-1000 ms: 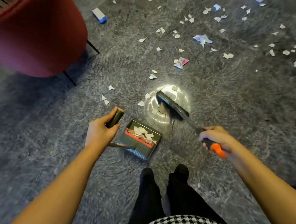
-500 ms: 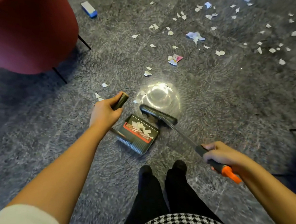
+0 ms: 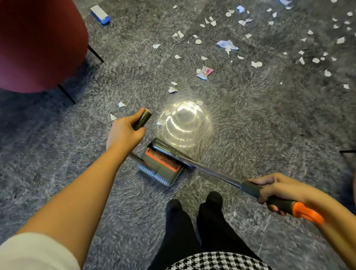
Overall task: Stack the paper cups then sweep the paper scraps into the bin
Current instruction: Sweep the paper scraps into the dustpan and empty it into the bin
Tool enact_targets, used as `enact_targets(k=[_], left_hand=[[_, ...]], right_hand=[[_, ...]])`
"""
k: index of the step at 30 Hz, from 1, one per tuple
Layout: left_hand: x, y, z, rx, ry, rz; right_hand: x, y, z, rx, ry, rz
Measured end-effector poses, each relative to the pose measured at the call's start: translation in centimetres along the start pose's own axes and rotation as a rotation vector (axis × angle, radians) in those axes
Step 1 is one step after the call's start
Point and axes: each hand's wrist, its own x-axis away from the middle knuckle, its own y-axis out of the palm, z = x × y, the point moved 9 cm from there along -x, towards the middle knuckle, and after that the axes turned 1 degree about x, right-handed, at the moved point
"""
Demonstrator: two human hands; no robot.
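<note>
The left hand (image 3: 124, 134) is curled around the dark cylindrical handle (image 3: 142, 119) of the upright grey dustpan with a red comb edge (image 3: 165, 177), holding it standing on the floor. The right hand (image 3: 282, 192) is wrapped around the dark, orange-tipped grip of the metal-shafted broom (image 3: 211, 173). Over the last second that hand has drawn back toward the body, pulling the dark broom head (image 3: 163, 146) from the far side of the bright glare patch (image 3: 184, 123) into the pan's mouth. It now covers the white scraps that lay there. This looks like one stroke completed. A few white paper scraps (image 3: 167, 113) sit just beyond the pan, and many more (image 3: 256, 64) are strewn across the grey mottled floor (image 3: 260, 130) farther out, so most sweeping remains. Neither cups nor bin are in view.
</note>
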Motion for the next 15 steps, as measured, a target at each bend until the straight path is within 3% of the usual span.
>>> enact_targets(k=[15], left_hand=[[0.2, 0.0, -0.1, -0.032, 0.036, 0.012]], right_hand=[[-1.1, 0.4, -0.3, 0.026, -0.058, 0.141]])
